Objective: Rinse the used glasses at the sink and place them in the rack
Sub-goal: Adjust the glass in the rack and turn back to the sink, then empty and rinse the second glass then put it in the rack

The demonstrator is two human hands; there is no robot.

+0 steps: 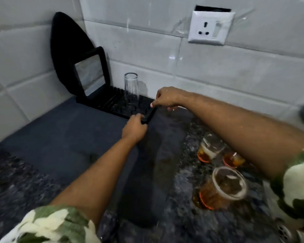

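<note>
Hands on the rack now, both of them. The left hand has its fingers curled over the near corner of the black rack, closed onto the edge. The right hand pinches the same edge a little further along, thumb and forefinger closed on the rim, the other fingers loosely tucked; its skin looks wet. Just beyond both grips, up toward the tiled wall, one clear glass stands upside down on the rack's pegs, upright, touching neither hand. Well back from the grips, under the right forearm, three used glasses wait on the speckled counter: a tilted glass with amber liquid and foam, a small glass partly hidden by the arm, and the nearest glass, holding amber drink. The rack sits on a dark mat that runs back beneath the left forearm. A black-framed mirror leans in the corner beyond the rack.
</note>
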